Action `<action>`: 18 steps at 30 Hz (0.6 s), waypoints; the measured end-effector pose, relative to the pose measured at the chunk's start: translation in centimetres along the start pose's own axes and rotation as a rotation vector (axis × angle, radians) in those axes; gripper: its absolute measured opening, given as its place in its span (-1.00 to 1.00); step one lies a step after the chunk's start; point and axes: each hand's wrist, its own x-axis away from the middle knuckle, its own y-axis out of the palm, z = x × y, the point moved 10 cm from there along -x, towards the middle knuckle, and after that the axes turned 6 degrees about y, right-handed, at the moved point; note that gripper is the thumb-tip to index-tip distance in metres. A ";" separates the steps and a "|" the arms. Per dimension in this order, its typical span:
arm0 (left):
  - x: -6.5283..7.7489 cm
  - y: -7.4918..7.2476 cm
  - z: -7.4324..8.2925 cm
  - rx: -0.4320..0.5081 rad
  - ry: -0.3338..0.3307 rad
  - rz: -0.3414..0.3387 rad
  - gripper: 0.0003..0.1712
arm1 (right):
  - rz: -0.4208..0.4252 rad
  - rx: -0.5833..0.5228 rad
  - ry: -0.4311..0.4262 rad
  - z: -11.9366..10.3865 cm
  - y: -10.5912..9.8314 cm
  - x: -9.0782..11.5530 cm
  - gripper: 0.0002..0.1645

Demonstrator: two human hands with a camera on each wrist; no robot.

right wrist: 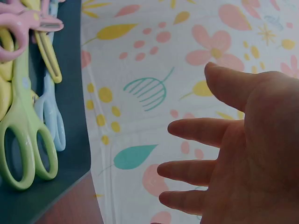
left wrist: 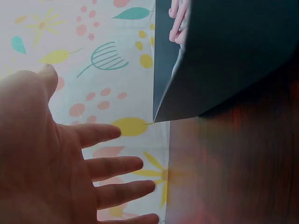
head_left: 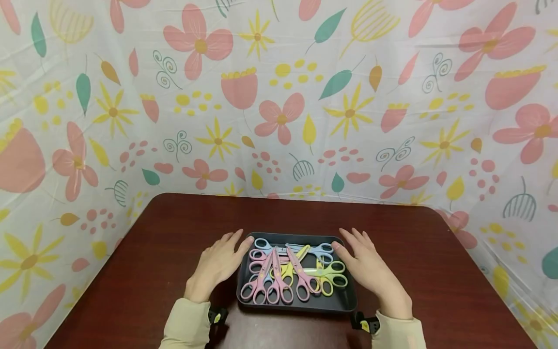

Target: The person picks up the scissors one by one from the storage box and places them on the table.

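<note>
A dark grey rectangular tray (head_left: 301, 307) holds several pairs of scissors in a loose pile. Pink scissors (head_left: 275, 277) lie toward its left and front, blue scissors (head_left: 320, 250) at the back, and green scissors (head_left: 333, 278) at the right. Yellow scissors (head_left: 301, 254) are partly covered in the middle. My left hand (head_left: 218, 264) is beside the tray's left side, fingers extended; in the left wrist view it stays apart from the tray wall (left wrist: 224, 60). On the other side my right hand (head_left: 368, 266) is spread, holding nothing; the right wrist view shows a gap between its fingers and the tray.
The tray stands on a dark red-brown wooden table (head_left: 196, 213) with rounded back corners. Behind and at both sides hangs a white cloth (head_left: 279, 63) printed with flowers and leaves. A black strap device (head_left: 366, 324) sits at each wrist.
</note>
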 end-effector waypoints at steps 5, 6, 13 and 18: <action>-0.1 0.3 -0.1 0.018 -0.022 -0.011 0.00 | 0.015 -0.007 -0.021 -0.5 -0.1 0.0 -0.14; -0.1 0.4 -0.2 0.022 -0.023 -0.010 -0.02 | 0.017 -0.006 -0.027 -0.7 0.0 0.0 -0.16; -0.2 0.2 0.2 0.065 -0.001 0.051 -0.24 | 0.016 0.006 -0.051 -1.4 0.5 -0.2 -0.23; -0.4 0.0 0.5 0.074 0.011 0.079 -0.41 | -0.002 0.027 -0.062 -2.0 1.4 -0.3 -0.27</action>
